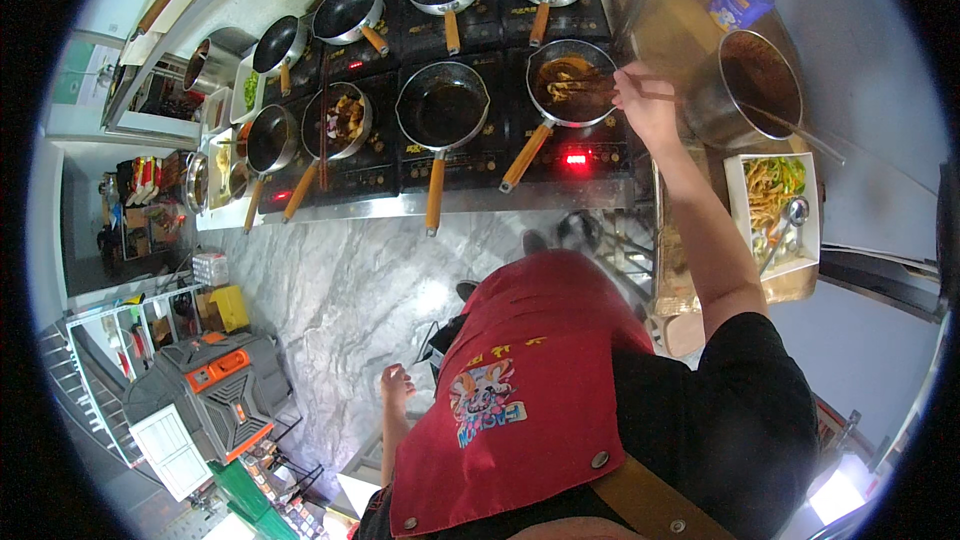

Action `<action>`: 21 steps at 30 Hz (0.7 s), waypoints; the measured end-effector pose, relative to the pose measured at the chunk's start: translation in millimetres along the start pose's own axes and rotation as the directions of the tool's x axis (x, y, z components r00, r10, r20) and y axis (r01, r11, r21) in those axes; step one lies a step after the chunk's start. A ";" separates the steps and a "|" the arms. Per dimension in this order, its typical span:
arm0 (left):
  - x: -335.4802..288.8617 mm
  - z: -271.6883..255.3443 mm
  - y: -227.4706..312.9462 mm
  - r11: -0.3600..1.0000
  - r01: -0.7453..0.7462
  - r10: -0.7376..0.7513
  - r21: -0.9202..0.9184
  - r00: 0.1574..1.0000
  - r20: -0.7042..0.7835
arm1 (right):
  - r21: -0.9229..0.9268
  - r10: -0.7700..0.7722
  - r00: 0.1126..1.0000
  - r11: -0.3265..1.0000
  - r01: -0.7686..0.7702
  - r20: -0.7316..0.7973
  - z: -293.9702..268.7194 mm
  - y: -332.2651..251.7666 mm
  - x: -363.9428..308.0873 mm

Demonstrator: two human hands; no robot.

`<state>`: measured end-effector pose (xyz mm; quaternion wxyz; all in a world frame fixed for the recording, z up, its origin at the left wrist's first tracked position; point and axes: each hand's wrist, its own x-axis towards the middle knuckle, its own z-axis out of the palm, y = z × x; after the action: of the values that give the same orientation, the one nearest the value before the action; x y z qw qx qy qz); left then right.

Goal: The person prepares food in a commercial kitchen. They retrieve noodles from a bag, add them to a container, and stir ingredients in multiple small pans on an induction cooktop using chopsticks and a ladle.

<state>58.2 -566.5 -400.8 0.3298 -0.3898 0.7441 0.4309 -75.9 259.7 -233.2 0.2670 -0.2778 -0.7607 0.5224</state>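
Note:
My right hand (650, 105) is closed around a pair of brown chopsticks (598, 97), at the right rim of the front-right frying pan (548, 58). The chopstick tips reach into that pan, among pale strips of food (563, 90) in brown sauce. Its wooden handle (527, 156) points toward me, down to the left. Low at my left side hangs my left hand (397, 381), with nothing in it and its fingers loosely curled and apart, away from the stove.
Several other pans stand on black induction cookers; one pan (337, 121) holds food, with chopsticks (323, 140) across it. To the right are a deep steel pot (745, 90) and a white tray (740, 210) of shredded vegetables with a spoon. A delivery box (220, 390) stands lower left.

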 end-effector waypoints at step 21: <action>6.9 -11.4 -12.8 0.998 -0.032 0.032 0.050 0.999 -0.001 | 0.053 0.049 0.998 0.998 -0.046 -0.045 -24.0 -15.2 10.3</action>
<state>64.2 -582.9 -406.8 0.3318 -0.3700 0.7611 0.4168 -68.6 277.9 -210.3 0.2792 -0.3010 -0.7337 0.5414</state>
